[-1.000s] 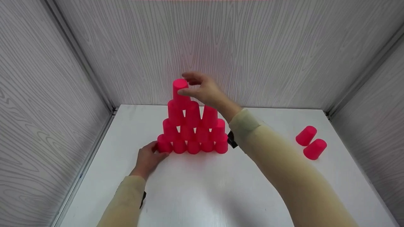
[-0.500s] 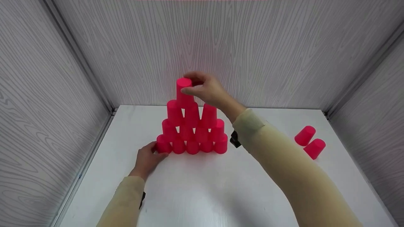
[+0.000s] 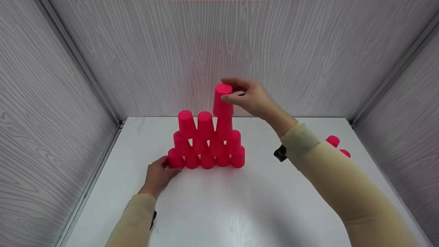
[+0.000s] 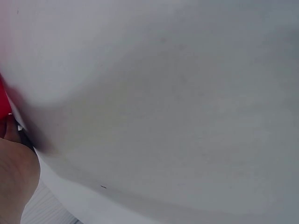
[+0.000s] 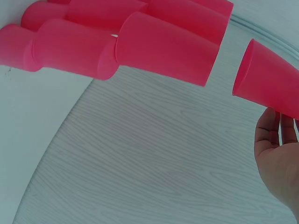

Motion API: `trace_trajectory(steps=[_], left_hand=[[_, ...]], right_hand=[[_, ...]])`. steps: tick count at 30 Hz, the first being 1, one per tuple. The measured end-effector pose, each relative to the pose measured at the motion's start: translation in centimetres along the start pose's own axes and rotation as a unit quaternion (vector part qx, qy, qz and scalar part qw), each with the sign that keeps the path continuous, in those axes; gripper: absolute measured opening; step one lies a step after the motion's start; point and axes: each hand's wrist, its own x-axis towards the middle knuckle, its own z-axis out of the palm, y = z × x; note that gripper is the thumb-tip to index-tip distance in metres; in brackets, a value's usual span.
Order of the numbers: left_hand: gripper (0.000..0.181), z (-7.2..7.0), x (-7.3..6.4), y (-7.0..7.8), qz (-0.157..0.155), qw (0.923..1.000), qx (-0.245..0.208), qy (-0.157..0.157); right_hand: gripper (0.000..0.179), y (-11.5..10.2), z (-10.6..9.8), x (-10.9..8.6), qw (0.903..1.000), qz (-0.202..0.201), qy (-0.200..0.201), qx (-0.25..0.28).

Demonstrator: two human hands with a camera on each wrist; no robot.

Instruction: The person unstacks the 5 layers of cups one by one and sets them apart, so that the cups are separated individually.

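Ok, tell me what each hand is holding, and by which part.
The right hand holds a raised cup, upside down, by its side near the closed top. The left hand holds the leftmost bottom cup around its left side.

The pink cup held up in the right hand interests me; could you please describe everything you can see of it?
The pink cup is plain, smooth and plastic-looking, a tapered cylinder with a flat closed base. It is upside down and roughly upright: narrow base on top, wider open rim below. The right hand pinches it from the side. It hangs above the rightmost cup of the stack's upper row; the right wrist view shows a gap between them, so only the hand touches it.
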Motion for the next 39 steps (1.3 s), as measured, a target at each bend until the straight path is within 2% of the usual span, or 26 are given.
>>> trace_trajectory(steps=[7, 14, 20, 26, 28, 31, 35, 39], left_hand=[[0.074, -0.2, -0.1, 0.0, -0.004, 1.0, 0.004, 0.002], [0.079, -0.1, -0.3, -0.1, -0.001, 1.0, 0.007, 0.007], [0.079, -0.3, -0.4, 0.0, -0.008, 0.9999, 0.006, 0.01], [0.081, -0.4, -0.6, 0.2, -0.014, 0.9999, 0.0, 0.009], [0.08, -0.4, -0.5, 0.2, -0.016, 0.9998, -0.001, 0.008], [0.076, -0.2, -0.2, -0.1, -0.005, 0.9999, -0.001, 0.01], [0.071, 0.1, 0.0, -0.2, 0.008, 0.9999, -0.003, 0.011], [0.074, 0.2, 0.1, 0.0, 0.002, 0.9999, -0.011, 0.008]], right_hand=[[0.056, 0.7, -4.5, -2.8, 0.9996, 0.002, 0.004, -0.027], [0.052, 2.8, -9.2, -6.7, 0.9979, 0.04, 0.021, -0.047], [0.052, 5.4, -12.3, -10.3, 0.9946, 0.075, 0.042, -0.057], [0.053, 8.3, -14.2, -13.7, 0.986, 0.122, 0.069, -0.091], [0.055, 9.3, -14.7, -14.8, 0.9839, 0.125, 0.073, -0.104], [0.056, 10.7, -15.3, -16.4, 0.9792, 0.142, 0.081, -0.12], [0.056, 12.4, -16.1, -18.8, 0.9754, 0.168, 0.088, -0.113], [0.056, 14.3, -17.2, -21.1, 0.9737, 0.173, 0.095, -0.113]])
